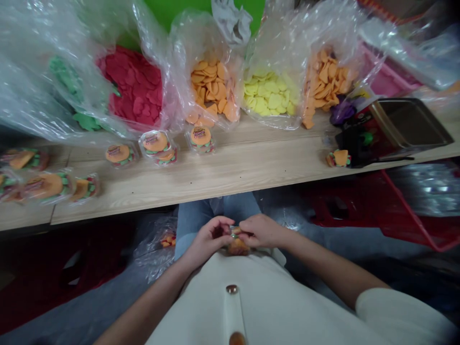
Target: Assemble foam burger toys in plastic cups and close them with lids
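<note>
Close to my body, over my lap, I hold a small clear plastic case (pixel 238 247) with orange and green foam burger pieces in it. My left hand (pixel 212 238) pinches its left side with thumb and fingertips. From the right, my right hand (pixel 263 231) has its fingers closed on the same case, and they cover part of it. Whether its lid is on cannot be made out. On the table ahead stand several similar burger cases, among them one with a printed bun (pixel 200 136) and a stacked pair (pixel 158 146).
Along the table's (pixel 230 163) back lie clear bags of red pieces (pixel 132 88), orange pieces (pixel 210 86), yellow pieces (pixel 269 94) and green pieces (pixel 66 79). A metal tray (pixel 409 122) sits at the right. Below it is a red crate (pixel 406 211) with clear plastic inside.
</note>
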Tool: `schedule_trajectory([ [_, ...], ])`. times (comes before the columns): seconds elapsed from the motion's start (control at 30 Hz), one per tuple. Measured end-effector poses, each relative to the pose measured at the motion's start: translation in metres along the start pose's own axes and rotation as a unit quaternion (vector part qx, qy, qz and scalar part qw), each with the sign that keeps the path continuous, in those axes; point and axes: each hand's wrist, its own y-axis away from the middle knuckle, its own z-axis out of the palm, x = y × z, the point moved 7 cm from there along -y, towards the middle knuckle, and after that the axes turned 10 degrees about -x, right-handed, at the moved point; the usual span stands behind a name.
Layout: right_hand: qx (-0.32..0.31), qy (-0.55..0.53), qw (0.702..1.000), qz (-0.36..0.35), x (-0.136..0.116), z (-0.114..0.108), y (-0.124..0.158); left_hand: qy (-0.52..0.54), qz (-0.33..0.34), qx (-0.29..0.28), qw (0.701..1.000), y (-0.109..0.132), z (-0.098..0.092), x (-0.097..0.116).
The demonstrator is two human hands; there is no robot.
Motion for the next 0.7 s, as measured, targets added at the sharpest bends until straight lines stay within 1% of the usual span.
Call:
schedule_trajectory([
  [0.07, 0.006, 0.000, 1.000, 0.000, -0.001, -0.003, 0.002, 0.049, -0.024, 0.001, 0.999, 0.000, 0.000, -0.005],
  [0.13, 0.005, 0.008, 1.000, 0.005, -0.002, -0.005, 0.004, 0.045, -0.039, -0.001, 0.998, -0.001, 0.002, -0.007],
  [0.2, -0.003, 0.022, 1.000, 0.009, -0.003, -0.005, 0.005, 0.000, -0.038, 0.001, 0.999, -0.002, 0.002, -0.003],
  [0.3, -0.020, 0.037, 0.999, 0.001, -0.004, -0.001, 0.005, -0.088, -0.009, 0.003, 0.996, -0.004, 0.004, 0.007],
  [0.37, -0.022, 0.030, 0.999, -0.011, -0.003, 0.000, 0.006, -0.105, -0.006, -0.005, 0.994, -0.005, 0.006, 0.009],
  [0.43, -0.009, -0.009, 1.000, -0.003, 0.003, 0.000, 0.009, -0.087, -0.023, 0.001, 0.996, -0.005, 0.005, 0.007],
  [0.5, 0.013, -0.078, 0.996, 0.033, 0.014, 0.000, 0.015, -0.049, -0.048, 0.032, 0.997, -0.003, 0.001, 0.003],
  [0.57, 0.032, -0.157, 0.985, 0.063, 0.022, 0.004, 0.022, -0.011, -0.072, 0.059, 0.996, -0.001, -0.003, 0.000],
  [0.6, 0.040, -0.188, 0.979, 0.068, 0.024, 0.008, 0.026, 0.001, -0.080, 0.064, 0.995, 0.000, -0.003, 0.000],
  [0.7, 0.068, -0.218, 0.971, 0.067, 0.023, 0.018, 0.031, -0.003, -0.086, 0.042, 0.995, 0.001, -0.001, 0.003],
])
